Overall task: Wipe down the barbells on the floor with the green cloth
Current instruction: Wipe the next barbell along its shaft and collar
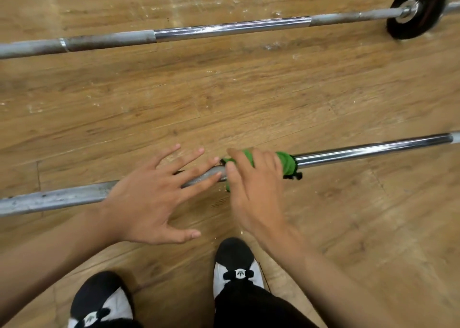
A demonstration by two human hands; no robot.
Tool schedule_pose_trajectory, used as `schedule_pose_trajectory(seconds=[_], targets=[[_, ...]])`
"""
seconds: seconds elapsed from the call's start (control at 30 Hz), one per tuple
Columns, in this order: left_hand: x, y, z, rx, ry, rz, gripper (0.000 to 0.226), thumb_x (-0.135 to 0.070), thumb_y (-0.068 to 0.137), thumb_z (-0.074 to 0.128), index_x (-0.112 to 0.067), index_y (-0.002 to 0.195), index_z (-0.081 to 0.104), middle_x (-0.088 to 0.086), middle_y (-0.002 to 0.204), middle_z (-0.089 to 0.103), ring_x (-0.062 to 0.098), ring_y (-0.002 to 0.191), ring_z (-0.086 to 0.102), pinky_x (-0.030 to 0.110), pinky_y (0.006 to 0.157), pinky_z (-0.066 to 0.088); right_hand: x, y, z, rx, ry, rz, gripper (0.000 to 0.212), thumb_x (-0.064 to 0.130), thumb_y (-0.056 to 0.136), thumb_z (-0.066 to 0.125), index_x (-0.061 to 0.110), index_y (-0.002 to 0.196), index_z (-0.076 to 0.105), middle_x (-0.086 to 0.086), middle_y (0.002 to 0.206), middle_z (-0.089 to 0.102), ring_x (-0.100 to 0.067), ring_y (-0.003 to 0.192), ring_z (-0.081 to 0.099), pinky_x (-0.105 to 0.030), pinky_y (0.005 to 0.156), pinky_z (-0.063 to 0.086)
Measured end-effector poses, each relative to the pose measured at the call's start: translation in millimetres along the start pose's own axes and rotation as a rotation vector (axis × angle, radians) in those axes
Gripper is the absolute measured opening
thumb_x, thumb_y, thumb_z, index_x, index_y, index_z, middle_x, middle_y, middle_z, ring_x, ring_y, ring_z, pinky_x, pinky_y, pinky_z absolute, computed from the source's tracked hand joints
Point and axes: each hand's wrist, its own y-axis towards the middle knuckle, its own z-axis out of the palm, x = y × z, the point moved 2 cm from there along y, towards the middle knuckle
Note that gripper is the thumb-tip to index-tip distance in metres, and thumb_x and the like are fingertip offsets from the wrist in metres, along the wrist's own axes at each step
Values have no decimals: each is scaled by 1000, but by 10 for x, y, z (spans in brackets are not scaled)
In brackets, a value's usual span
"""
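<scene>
Green cloth [286, 164] with a dark, frayed edge is wrapped round the shaft of the near barbell [373, 149], which lies on the wood-plank floor [249, 98] and runs across the head view from lower left to upper right. The right hand [254, 185] grips the cloth, its fingers [245, 164] and thumb curled over it and the bar beneath. To the right of the cloth the shaft is bright, mirror-like chrome; to the left there is a short knurled stretch, then dull, spotted grey metal out to the frame edge.

The left hand [149, 198] lies over that knurled part just beside the cloth, holding nothing — its fingers straight and spread wide, thumb out to the side. Whether they press on the bar I cannot tell.

The far barbell [224, 29] lies well apart, higher in the view and roughly parallel: a polished centre between two matte grey sections, with a black weight plate [418, 9] on its right end. Pale scuffs mark the floor around it.

At the bottom edge are two black-and-white shoes [236, 260], each with a small trefoil logo on the tongue — no lettering can be read there.
</scene>
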Motion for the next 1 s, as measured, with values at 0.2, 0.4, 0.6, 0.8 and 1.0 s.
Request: schedule_pose_trajectory(seconds=[0.2, 0.4, 0.6, 0.8, 1.0], targets=[[-246, -139, 17, 12, -85, 13, 93, -78, 98, 17, -16, 168, 14, 6, 175, 11, 28, 162, 10, 60, 123, 22, -847, -173, -317, -51, -70, -42, 65, 53, 109, 18, 15, 128, 67, -6, 101, 61, -30, 95, 55, -45, 90, 35], [-503, -215, 37, 3, -107, 26, 101, -83, 94, 16, -14, 166, 21, 6, 174, 17, 32, 160, 16, 59, 120, 23, -1150, -331, -500, -262, -83, 300, 48, 37, 106, 31, 10, 102, 71, -10, 91, 57, -34, 94, 50, -59, 97, 39], [-664, -293, 69, 9, -112, 49, 103, -85, 93, 19, -13, 165, 24, 6, 174, 16, 34, 160, 15, 59, 121, 21, -224, -613, -45, -106, -92, -42, 60, 49, 106, 24, 16, 99, 74, -2, 91, 61, -26, 86, 52, -43, 89, 34], [-693, -319, 55, -61, -177, 45, 88, -76, 100, 22, -17, 165, 28, 3, 174, 18, 33, 161, 13, 61, 121, 17, -985, -558, -407, -132, -128, -8, 48, 35, 99, 36, 8, 111, 74, -6, 87, 60, -33, 82, 57, -41, 83, 29], [-624, -291, 104, -135, -206, 40, 85, -75, 101, 27, -18, 164, 31, 2, 172, 24, 32, 160, 17, 62, 123, 16, -830, -534, -342, -128, -173, 97, 70, 58, 104, 24, 9, 112, 73, -7, 93, 60, -29, 87, 51, -44, 84, 34]])
